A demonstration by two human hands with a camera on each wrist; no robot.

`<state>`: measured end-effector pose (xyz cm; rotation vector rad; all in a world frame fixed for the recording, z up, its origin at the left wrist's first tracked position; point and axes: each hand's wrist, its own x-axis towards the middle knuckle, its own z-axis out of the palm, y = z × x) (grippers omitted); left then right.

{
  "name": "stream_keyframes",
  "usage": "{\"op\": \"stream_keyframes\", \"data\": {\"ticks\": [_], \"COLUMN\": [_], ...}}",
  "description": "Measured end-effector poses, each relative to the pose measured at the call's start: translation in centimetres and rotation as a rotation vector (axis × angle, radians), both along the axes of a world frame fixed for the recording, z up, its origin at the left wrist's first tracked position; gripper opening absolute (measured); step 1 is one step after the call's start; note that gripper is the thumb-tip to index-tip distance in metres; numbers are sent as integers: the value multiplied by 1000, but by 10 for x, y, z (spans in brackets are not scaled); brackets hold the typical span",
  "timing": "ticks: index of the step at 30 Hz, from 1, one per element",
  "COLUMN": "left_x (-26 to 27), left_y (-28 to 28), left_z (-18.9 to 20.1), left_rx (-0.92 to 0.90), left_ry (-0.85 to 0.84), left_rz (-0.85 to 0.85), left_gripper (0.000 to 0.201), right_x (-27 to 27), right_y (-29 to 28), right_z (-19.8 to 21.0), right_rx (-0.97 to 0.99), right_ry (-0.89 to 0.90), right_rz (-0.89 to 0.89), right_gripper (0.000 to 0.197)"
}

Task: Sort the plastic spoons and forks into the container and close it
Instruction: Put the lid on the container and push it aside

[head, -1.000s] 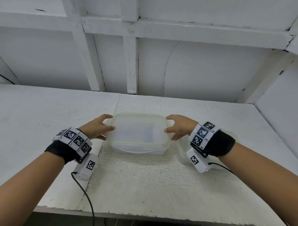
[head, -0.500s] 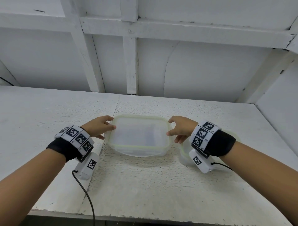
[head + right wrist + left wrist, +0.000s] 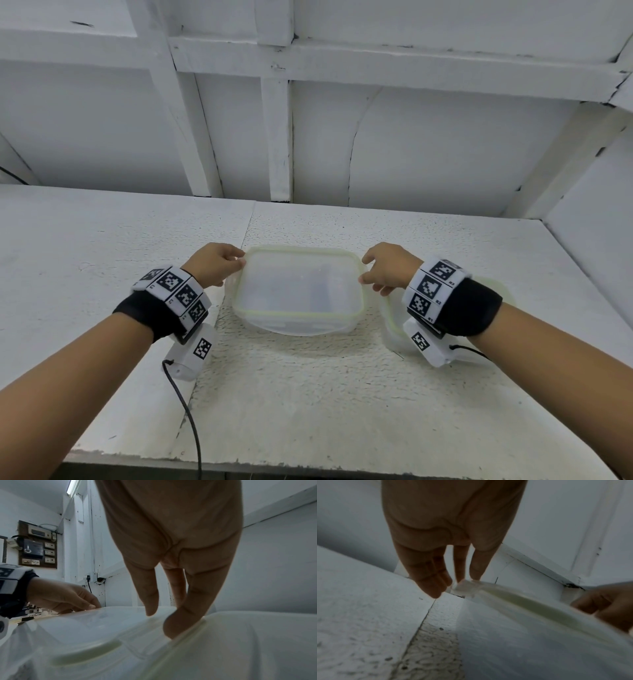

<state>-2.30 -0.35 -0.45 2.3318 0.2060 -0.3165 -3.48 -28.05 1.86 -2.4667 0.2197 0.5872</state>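
Observation:
A translucent container (image 3: 301, 325) stands in the middle of the white table (image 3: 308, 404). Its clear lid (image 3: 298, 284) with a pale green rim lies over it. Dim shapes of cutlery show through the lid, too blurred to tell apart. My left hand (image 3: 239, 262) pinches the lid's far left corner between thumb and forefinger (image 3: 465, 580). My right hand (image 3: 364, 270) pinches the lid's right edge, with the thumb on the rim (image 3: 163, 615). No loose spoons or forks lie on the table.
A second translucent container (image 3: 390, 318) with a green rim sits just right of the first, partly under my right wrist. A white panelled wall (image 3: 411, 154) closes the back of the table and a side wall its right. A cable (image 3: 191, 428) hangs over the front edge.
The lid has come down flatter over the container. Both hands have slid a little toward its far corners while holding it.

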Motion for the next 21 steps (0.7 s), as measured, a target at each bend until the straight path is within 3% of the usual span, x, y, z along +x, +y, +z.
{"op": "stream_keyframes", "data": {"ticks": [4,7,10,15,21], "left_x": [-1,1,0,-4,-3], "left_y": [0,-1,-2,-5,-4], "left_z": [2,1,-2,-6,-5], "left_rx": [110,67,-3,-113,-46], "left_ry": [-11,39,41,35,27], "left_rz": [41,51,95,158,96], "left_gripper": [24,24,21,18,19], "right_x": [0,4,6,8,12], "right_y": [4,5,6,14,18], "right_z": [4,2,-3,-13,-17], "right_rx": [-28,-3,50,62,34], "right_ry": [-12,10,14,16,30], "right_rz": [-14,-40,-112,-184,-190], "right_gripper": [38,33,11,26,25]}}
